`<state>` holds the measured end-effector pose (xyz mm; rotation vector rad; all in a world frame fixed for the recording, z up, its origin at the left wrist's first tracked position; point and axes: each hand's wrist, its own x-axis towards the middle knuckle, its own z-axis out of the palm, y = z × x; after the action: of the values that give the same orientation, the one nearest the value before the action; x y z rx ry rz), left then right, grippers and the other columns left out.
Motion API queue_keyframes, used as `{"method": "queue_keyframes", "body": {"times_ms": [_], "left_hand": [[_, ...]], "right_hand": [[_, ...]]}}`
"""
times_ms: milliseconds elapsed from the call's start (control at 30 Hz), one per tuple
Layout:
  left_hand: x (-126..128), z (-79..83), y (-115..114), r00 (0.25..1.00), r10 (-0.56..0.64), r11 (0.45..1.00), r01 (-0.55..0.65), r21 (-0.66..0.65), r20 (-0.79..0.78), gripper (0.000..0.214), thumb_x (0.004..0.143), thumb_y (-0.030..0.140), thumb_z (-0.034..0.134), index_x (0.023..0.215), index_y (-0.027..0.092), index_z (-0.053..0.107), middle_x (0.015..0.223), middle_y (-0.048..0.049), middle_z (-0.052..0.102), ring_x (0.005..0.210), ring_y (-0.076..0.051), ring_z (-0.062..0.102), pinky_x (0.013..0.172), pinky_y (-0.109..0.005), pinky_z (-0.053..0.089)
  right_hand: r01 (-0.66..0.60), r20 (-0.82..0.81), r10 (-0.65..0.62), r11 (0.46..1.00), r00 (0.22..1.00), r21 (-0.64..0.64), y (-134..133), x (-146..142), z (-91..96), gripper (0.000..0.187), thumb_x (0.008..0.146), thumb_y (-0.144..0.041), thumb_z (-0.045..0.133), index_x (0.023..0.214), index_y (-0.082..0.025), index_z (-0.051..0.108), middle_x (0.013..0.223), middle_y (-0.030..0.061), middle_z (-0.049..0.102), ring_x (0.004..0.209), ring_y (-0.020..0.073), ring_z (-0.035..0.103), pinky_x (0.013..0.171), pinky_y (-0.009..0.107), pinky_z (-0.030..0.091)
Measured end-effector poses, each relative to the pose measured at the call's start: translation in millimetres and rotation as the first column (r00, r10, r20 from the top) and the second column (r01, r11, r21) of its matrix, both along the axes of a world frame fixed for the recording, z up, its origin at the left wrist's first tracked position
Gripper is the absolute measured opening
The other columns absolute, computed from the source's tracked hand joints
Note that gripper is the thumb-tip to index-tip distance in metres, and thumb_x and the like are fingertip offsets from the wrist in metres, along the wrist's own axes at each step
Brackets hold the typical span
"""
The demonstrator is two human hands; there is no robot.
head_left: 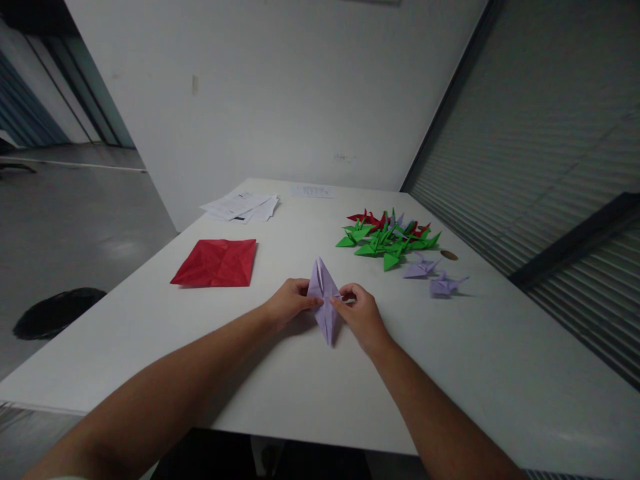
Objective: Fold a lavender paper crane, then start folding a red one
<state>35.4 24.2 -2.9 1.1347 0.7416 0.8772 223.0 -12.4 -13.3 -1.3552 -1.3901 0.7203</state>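
Note:
A sheet of purple origami paper [323, 280], folded into a long diamond, stands between my hands above the table's near middle. A slit runs down its upper point. My left hand [291, 301] pinches its left edge, thumb on the front and fingers behind. On the right edge, my right hand [361, 312] grips it between thumb and curled fingers. Both thumbs lie close together near the diamond's middle.
Finished paper cranes in green [383, 243] and red are heaped at the right, with purple cranes [445, 285] nearer me. Red creased paper [220, 263] lies left. Printed sheets [243, 205] lie farther back on the white table [295, 233]. Blinds line the right side.

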Motion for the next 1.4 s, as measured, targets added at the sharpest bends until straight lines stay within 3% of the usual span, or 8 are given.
{"method": "queue_keyframes", "body": {"times_ms": [233,400,567,767,900,1000,1100,1400], "left_hand": [[2,-1.5,-1,0.998,0.038,0.999,-0.038,-0.008,-0.047,0.036,0.061,0.023,0.085,0.092,0.010,0.072,0.084,-0.0071,0.074,0.071,-0.017,0.067,0.072,-0.031,0.054],[4,-3.5,-1,0.994,0.072,0.997,-0.073,-0.008,-0.081,0.036,0.062,0.023,0.084,0.092,0.014,0.066,0.075,-0.0027,0.070,0.064,-0.014,0.065,0.064,-0.027,0.052],[5,-3.6,-1,0.994,0.068,0.998,-0.067,0.009,-0.091,0.034,0.066,0.027,0.082,0.092,0.014,0.064,0.072,-0.0013,0.068,0.061,-0.013,0.063,0.061,-0.025,0.050],[6,0.6,-4,0.997,0.053,0.999,-0.053,0.012,-0.060,0.036,0.067,0.028,0.082,0.094,0.015,0.063,0.071,-0.0006,0.068,0.058,-0.012,0.061,0.060,-0.024,0.049],[6,0.8,-5,0.999,0.041,0.999,-0.041,-0.014,-0.007,0.040,0.066,0.031,0.085,0.095,0.015,0.063,0.071,0.0000,0.067,0.060,-0.012,0.062,0.064,-0.025,0.051],[6,0.4,-4,0.999,0.033,0.998,-0.031,-0.051,0.038,0.044,0.063,0.033,0.088,0.096,0.015,0.064,0.073,-0.0004,0.068,0.062,-0.012,0.064,0.066,-0.026,0.052],[5,0.7,-3,0.997,0.049,0.996,-0.044,-0.074,0.066,0.047,0.061,0.032,0.090,0.097,0.015,0.066,0.074,-0.0004,0.069,0.062,-0.012,0.064,0.066,-0.025,0.051],[3,6.4,-6,0.984,0.059,0.991,-0.039,-0.125,0.166,0.048,0.060,0.026,0.092,0.099,0.014,0.068,0.084,-0.0048,0.075,0.071,-0.015,0.069,0.071,-0.028,0.054]], "right_hand": [[0.001,0.226,-0.050,0.977,0.973,0.211,-3,-1,5.3,0.021,0.076,-0.027,0.073,0.072,-0.022,0.053,0.076,-0.0007,0.051,0.068,0.0169,0.049,0.061,0.029,0.041],[-0.081,0.224,0.018,0.958,0.974,0.274,-7,-5,11.9,0.018,0.081,-0.024,0.068,0.073,-0.022,0.051,0.081,0.0009,0.052,0.077,0.0192,0.054,0.066,0.030,0.045],[-0.109,0.291,0.004,0.932,0.957,0.345,-11,-7,15.4,0.016,0.082,-0.021,0.066,0.073,-0.022,0.053,0.084,0.0028,0.054,0.083,0.0214,0.055,0.075,0.034,0.046],[-0.175,0.338,0.034,0.901,0.941,0.397,-16,-10,19.9,0.010,0.090,-0.027,0.063,0.083,-0.022,0.057,0.094,0.0061,0.056,0.094,0.0241,0.056,0.087,0.040,0.046],[-0.208,0.254,0.114,0.899,0.961,0.386,-15,-10,20.0,0.014,0.097,-0.029,0.052,0.086,-0.023,0.057,0.094,0.0059,0.057,0.094,0.0226,0.057,0.085,0.037,0.046],[-0.186,0.123,0.154,0.933,0.980,0.308,-13,-9,16.2,0.017,0.099,-0.033,0.050,0.088,-0.023,0.056,0.089,0.0039,0.058,0.087,0.0210,0.057,0.079,0.034,0.046],[-0.164,-0.020,0.172,0.965,0.985,0.205,-11,-8,9.2,0.019,0.099,-0.040,0.051,0.094,-0.023,0.057,0.086,0.0023,0.059,0.081,0.0199,0.057,0.075,0.032,0.045],[-0.147,-0.320,0.177,0.982,0.931,0.117,-4,-9,-2.6,0.021,0.093,-0.045,0.061,0.095,-0.024,0.058,0.081,-0.0006,0.058,0.075,0.0173,0.055,0.069,0.028,0.045]]}}
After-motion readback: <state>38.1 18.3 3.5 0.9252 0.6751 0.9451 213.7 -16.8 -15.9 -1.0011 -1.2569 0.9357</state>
